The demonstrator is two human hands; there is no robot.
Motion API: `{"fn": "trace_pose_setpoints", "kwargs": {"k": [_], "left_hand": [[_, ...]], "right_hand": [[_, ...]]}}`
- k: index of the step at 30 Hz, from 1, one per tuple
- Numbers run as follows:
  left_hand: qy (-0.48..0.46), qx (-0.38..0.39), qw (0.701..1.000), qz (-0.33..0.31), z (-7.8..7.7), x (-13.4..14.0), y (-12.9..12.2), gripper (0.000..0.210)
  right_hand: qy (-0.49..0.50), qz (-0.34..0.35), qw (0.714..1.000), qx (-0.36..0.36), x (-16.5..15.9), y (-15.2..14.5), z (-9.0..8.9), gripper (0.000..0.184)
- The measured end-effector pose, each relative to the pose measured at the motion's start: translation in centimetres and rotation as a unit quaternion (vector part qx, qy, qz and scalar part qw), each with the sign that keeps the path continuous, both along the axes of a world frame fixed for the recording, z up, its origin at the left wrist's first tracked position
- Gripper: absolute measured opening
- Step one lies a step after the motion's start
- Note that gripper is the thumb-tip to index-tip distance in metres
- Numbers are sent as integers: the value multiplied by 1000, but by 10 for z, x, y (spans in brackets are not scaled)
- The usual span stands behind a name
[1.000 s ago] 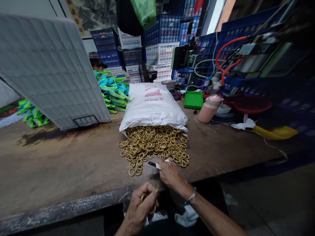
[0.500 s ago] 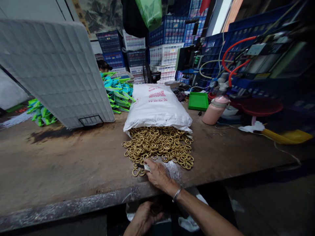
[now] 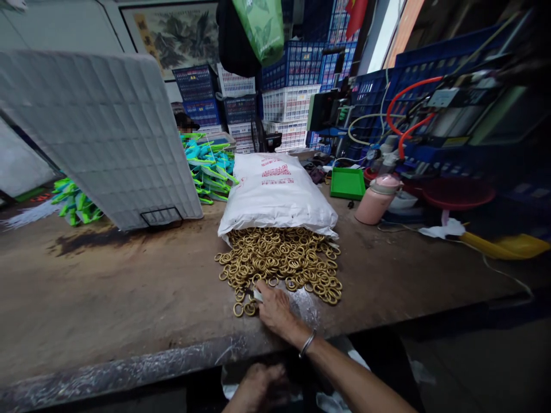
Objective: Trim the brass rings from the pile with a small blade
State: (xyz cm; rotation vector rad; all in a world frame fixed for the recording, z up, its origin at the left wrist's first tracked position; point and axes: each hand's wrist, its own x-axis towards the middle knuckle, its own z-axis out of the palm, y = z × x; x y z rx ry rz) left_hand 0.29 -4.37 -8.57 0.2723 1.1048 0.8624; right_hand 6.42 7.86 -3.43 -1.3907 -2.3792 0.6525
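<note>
Much of the work was judged to be left: a broad heap of rings (image 3: 279, 258) was spread on the table (image 3: 129, 304) directly in front of the bag (image 3: 278, 192), right up to its mouth. How many rings had been dealt with could not be told, as no finished pile was made out. The hands were held apart. A thin tool (image 3: 257, 296) was gripped in the right hand (image 3: 278, 310), its dark end among the rings farthest forward of the bag. The left hand (image 3: 258, 381) was held farther forward of the bag, past the table's edge; it was blurred, so whether a ring was held could not be told.
</note>
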Motion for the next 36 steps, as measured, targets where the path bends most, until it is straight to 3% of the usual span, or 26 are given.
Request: {"fn": "trace_pose_setpoints", "kwargs": {"k": [2, 4, 6, 9, 13, 15, 17, 20, 25, 27, 29, 34, 36], "left_hand": [[20, 64, 997, -37, 17, -3, 1, 39], [53, 109, 992, -24, 37, -8, 4, 42], [114, 136, 984, 25, 55, -13, 11, 45], [202, 163, 959, 112, 74, -18, 26, 49], [221, 205, 944, 136, 81, -17, 41, 56], [210, 210, 947, 125, 80, -15, 44, 45], [210, 210, 948, 118, 79, -14, 44, 37], [265, 231, 928, 126, 79, -15, 41, 31], [431, 351, 822, 126, 82, -22, 38, 12], [443, 368, 808, 122, 83, -23, 38, 9], [418, 357, 827, 116, 83, -22, 37, 10], [208, 227, 948, 78, 82, -17, 35, 25], [139, 203, 966, 82, 79, -16, 34, 28]], "right_hand": [[77, -21, 996, -29, 5, 5, 2, 11], [177, -36, 980, -81, 12, 9, 4, 14], [272, -38, 948, -161, 21, 8, 9, 17], [366, -19, 876, -314, 35, -3, 19, 16], [433, 27, 774, -461, 47, -23, 37, 26], [456, 48, 744, -487, 50, -28, 41, 27], [465, 51, 733, -494, 52, -29, 42, 28], [438, 22, 770, -464, 51, -27, 40, 27], [332, 0, 903, -271, 46, -22, 40, 25], [290, 4, 935, -205, 43, -22, 40, 23], [262, -1, 949, -174, 41, -22, 39, 22], [226, -19, 961, -158, 38, -25, 36, 21], [223, -17, 962, -156, 38, -26, 36, 23]]}}
